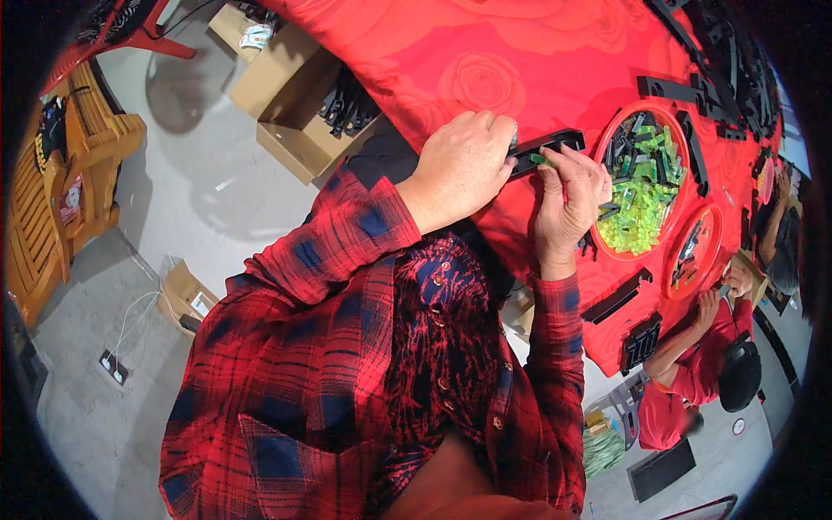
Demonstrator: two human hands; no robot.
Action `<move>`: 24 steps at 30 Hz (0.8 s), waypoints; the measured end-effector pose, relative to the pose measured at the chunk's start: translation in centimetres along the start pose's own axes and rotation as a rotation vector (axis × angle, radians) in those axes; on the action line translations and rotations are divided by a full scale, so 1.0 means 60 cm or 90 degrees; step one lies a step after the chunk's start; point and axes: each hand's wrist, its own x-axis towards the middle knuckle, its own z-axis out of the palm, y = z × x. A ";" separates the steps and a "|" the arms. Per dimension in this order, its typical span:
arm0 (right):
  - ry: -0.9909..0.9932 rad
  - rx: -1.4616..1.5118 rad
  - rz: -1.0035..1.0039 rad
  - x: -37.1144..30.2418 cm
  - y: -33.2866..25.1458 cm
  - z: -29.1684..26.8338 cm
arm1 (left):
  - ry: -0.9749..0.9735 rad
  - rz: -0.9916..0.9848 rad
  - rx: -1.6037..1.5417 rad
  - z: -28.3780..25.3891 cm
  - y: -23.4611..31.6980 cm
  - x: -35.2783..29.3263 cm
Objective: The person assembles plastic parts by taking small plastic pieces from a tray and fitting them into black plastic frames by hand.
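A long black plastic bar (562, 141) lies between my two hands at the table's near edge. My left hand (464, 169) is closed on one end of it, fingers curled under and the knuckles up. Against the bar, the thumb and fingers of my right hand (569, 195) pinch a small green piece (538, 159). Whether that piece sits inside the bar's slot, I cannot tell. Close to my right hand is a round red tray (604, 251), heaped with yellow-green translucent pieces (637, 221) and darker small parts.
A second red tray (716, 227) holds a few small parts. Black bars (617, 296) lie about the red tablecloth (407, 52), with a pile at far right. Co-workers (693, 373) sit along the right side. An open cardboard box (299, 143) with black parts stands at left.
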 end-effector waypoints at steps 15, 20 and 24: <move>-0.023 -0.040 -0.038 0.004 -0.001 -0.002 | -0.008 -0.007 0.004 0.003 -0.001 -0.001; -0.014 -0.057 -0.059 0.000 0.002 0.010 | -0.020 -0.018 -0.002 0.001 -0.001 0.002; 0.006 -0.048 -0.066 -0.004 0.003 0.022 | -0.020 -0.016 -0.011 0.001 -0.001 0.004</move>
